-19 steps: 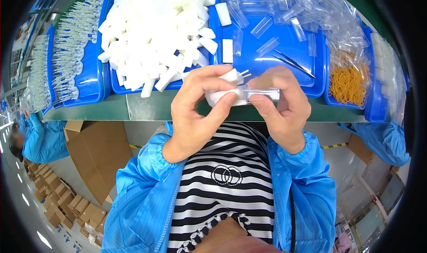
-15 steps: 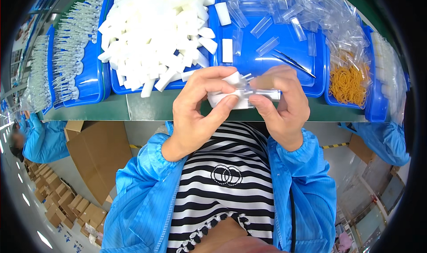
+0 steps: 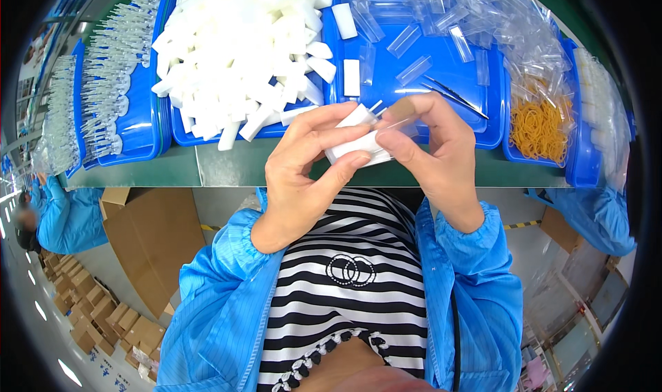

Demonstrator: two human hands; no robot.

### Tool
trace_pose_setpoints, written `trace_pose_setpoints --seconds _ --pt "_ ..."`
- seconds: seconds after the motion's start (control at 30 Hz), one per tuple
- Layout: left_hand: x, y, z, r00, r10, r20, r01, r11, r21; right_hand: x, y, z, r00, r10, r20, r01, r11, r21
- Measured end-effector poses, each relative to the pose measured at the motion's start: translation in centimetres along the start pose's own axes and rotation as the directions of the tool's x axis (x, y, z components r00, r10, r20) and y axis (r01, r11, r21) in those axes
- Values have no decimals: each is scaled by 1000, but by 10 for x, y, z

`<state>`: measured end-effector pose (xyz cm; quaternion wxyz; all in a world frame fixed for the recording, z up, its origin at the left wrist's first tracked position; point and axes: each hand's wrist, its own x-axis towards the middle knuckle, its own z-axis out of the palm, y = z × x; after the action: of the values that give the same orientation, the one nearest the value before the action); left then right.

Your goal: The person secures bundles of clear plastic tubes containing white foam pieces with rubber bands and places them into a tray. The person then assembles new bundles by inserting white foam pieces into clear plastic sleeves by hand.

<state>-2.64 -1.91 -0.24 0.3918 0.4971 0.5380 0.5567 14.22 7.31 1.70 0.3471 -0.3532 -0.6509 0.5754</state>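
In the head view, we hold the left hand [image 3: 300,171] over the near edge of the counter [image 3: 234,168], its thumb and fingers pinching the white pieces [image 3: 357,145]. The right hand [image 3: 445,159] faces it, fingers curled, pinching a clear piece [image 3: 405,125]. Beyond, we see a blue tray [image 3: 181,135] heaped with white blocks [image 3: 241,54]; a middle tray [image 3: 448,71] holds clear sleeves [image 3: 414,69] and tweezers [image 3: 455,97].

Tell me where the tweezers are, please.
In the head view, the tweezers lie right of centre in a blue tray, beyond the right hand, left of the rubber bands.
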Motion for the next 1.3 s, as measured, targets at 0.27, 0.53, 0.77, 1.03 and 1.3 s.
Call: trace_pose_setpoints --seconds 0.27,0.53,0.77,1.03,1.3 --pt "4 3 -12 992 -35 123 79 927 -368 -1 -8 -15 967 253 -24 -236 927 291" --pt "1 -1 -6 995 40 89 -7 938 -346 -13 3 -5 979 191 66 -202 920 335" --pt "10 10 -16 950 -175 259 285 828 -483 -12 7 -11 990 -132 38 128 986 107" --pt "4 4 -10 944 -215 249 311 830 -462 -6 13 -7 947 -285 146 305 941 -146" --pt "6 11 -8 958 -258 123 286 878 -384 44 22 -43 857 -406 318 472 370 -800"
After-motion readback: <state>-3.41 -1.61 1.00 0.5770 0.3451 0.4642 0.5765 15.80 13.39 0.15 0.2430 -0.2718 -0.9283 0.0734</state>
